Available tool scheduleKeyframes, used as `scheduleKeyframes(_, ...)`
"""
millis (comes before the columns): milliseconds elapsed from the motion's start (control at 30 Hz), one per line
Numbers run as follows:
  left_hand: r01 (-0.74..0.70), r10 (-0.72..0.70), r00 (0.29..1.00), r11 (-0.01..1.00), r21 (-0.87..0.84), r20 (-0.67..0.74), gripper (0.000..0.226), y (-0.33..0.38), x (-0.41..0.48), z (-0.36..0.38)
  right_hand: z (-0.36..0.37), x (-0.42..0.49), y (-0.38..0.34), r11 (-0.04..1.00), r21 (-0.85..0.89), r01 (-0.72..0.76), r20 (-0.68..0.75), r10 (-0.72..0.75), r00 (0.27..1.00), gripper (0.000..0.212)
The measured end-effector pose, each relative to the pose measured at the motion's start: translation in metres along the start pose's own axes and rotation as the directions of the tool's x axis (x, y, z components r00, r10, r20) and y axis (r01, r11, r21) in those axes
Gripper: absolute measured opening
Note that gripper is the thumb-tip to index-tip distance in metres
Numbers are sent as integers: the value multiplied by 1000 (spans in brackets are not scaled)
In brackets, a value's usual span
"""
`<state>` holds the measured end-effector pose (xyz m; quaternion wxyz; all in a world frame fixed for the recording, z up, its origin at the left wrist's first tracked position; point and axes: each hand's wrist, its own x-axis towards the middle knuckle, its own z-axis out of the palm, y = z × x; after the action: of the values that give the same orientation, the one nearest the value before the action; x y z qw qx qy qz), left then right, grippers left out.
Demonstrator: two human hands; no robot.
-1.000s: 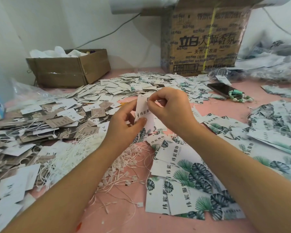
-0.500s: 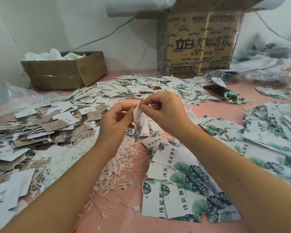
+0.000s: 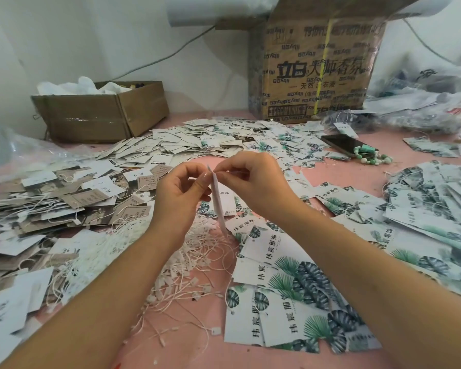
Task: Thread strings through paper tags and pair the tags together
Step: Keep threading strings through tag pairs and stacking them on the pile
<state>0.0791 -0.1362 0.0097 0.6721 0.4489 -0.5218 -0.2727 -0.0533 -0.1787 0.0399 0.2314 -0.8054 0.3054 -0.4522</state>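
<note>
A long white paper tag (image 3: 218, 206) hangs edge-on between my hands above the pink table. My left hand (image 3: 181, 194) pinches it near the top with thumb and forefinger. My right hand (image 3: 253, 179) pinches the tag's top end from the other side; whether a string is in its fingers is too small to tell. Below lies a heap of white strings (image 3: 171, 262) with plastic ends. Leaf-printed tags (image 3: 290, 283) are spread to the right of the strings.
Brown and white tags (image 3: 64, 198) are piled at the left, more leaf tags (image 3: 431, 198) at the right. Two cardboard boxes (image 3: 101, 113) (image 3: 314, 70) stand at the back. A phone (image 3: 343, 145) with green beads lies far right.
The tag has turned from face-on to edge-on and now hangs vertically. Both hands stayed together at its top end.
</note>
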Motion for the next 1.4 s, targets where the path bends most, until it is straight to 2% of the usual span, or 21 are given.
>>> scheduleKeyframes(100,29,-28,1000,998,47,-11,8,0,0,2,1,0,2,1000,-8,-12,46,12,999,7)
scheduleKeyframes(167,57,-57,998,998,0,-35,16,2,1,3,-1,1,4,999,-10,-52,73,53,996,5)
scheduleKeyframes(267,100,-135,982,966,-240,-135,19,8,5,-1,-8,2,8,986,33,-163,31,162,986,14)
scheduleKeyframes(333,117,-230,951,885,-451,-205,19,11,9,-8,-13,4,11,969,72,-237,-1,238,971,17)
scheduleKeyframes(400,111,-329,898,811,-575,-292,20,11,13,-15,-17,5,13,952,100,-288,-24,292,956,19)
scheduleKeyframes(500,68,-353,817,844,-531,-456,16,10,14,-21,-19,5,14,938,124,-325,-32,331,943,16)
scheduleKeyframes(600,49,-308,799,889,-455,-517,10,10,13,-18,-19,4,15,924,155,-350,-10,356,934,12)
scheduleKeyframes(733,84,-251,871,923,-376,-423,10,12,10,-12,-19,5,13,917,236,-320,-32,337,941,25)
scheduleKeyframes(867,72,-128,955,976,-208,-269,20,14,5,-7,-23,4,6,885,385,-263,-40,301,953,16)
scheduleKeyframes(1000,102,-132,987,957,-270,-97,21,17,1,2,-22,3,-2,866,450,-217,-21,253,967,11)
scheduleKeyframes(1100,121,-130,991,970,-211,-29,15,17,-2,6,-22,3,-6,897,415,-155,-12,176,984,16)
scheduleKeyframes(1233,75,-74,997,997,-36,17,16,16,-5,9,-20,4,-8,973,221,-66,-8,70,998,19)
scheduleKeyframes(1400,52,-52,998,999,17,29,18,16,-6,10,-17,5,-6,986,160,-49,19,47,999,14)
